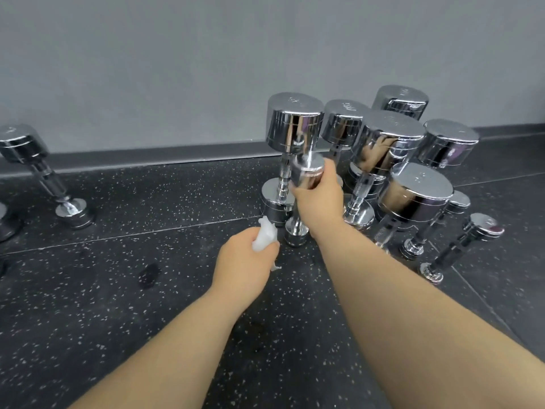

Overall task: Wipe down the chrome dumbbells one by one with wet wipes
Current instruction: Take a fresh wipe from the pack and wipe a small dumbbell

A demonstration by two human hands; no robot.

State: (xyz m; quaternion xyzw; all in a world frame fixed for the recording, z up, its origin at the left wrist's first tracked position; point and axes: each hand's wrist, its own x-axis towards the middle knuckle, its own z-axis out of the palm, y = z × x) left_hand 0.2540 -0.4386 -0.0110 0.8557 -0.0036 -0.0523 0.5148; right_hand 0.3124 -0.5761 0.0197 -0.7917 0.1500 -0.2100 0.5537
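At the left edge of the frame a lone chrome dumbbell with round heads (35,172) stands on end, leaning a little, on the black speckled rubber floor (118,305), well apart from the others. A plain grey wall (177,69) fills the upper half of the frame, with a dark skirting strip (147,157) along its foot. Left of centre, a small darker patch (149,274) marks the floor.

Just below the middle of the frame, the left hand (244,267) has its fingers curled tight round a crumpled white wet wipe (265,236), and a tuft of it pokes out above the knuckles. The wipe is near the metal but does not touch it.

Just to the right, the right hand (318,199) wraps its fingers round the upper head of a small chrome dumbbell (306,172). This dumbbell stands roughly upright with its lower head down at the floor, and the hand hides most of its handle.

Behind it and further right, a cluster of larger chrome dumbbells (389,137) stands on end, packed close together near the wall. At the lower right of that group, two slimmer chrome dumbbells (460,246) lean at a slant.
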